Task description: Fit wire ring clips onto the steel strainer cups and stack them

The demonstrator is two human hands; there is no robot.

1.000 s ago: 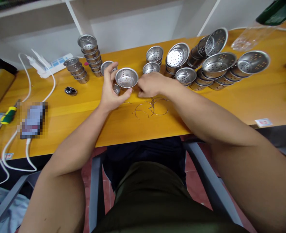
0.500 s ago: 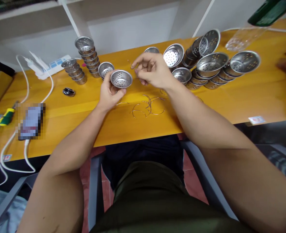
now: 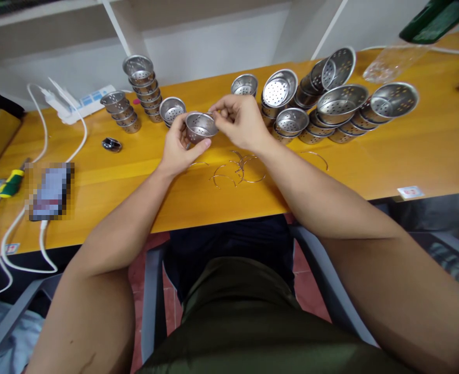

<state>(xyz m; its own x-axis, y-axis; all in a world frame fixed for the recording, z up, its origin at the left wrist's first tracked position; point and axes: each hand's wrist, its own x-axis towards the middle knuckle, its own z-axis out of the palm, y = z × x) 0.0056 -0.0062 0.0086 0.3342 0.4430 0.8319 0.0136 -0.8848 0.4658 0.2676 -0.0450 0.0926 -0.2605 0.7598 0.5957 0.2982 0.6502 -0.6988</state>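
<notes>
My left hand (image 3: 180, 148) is wrapped around a small perforated metal cup (image 3: 200, 128), its mouth facing up and tilted slightly toward me. At the cup's right rim, my right hand (image 3: 241, 122) has thumb and forefinger pinched together. What those fingertips hold is too small to make out. Several thin curved wires (image 3: 248, 181) lie on the table just below both hands. A short stack of like cups (image 3: 172, 110) stands right behind my left hand, and another perforated cup (image 3: 244, 84) is behind my right hand.
Stacks of perforated cups stand at the right (image 3: 340, 104) and left (image 3: 146, 88) on the wooden table (image 3: 198, 208). A power strip (image 3: 89, 106), a phone (image 3: 51, 192), a screwdriver (image 3: 12, 183) and white cables lie left. A plastic bottle (image 3: 393, 59) is at the far right.
My right hand has moved left and down to the rim of the cup. The cup in my left hand has shifted slightly right. A person's hand at the right edge has drawn mostly out of view.
</notes>
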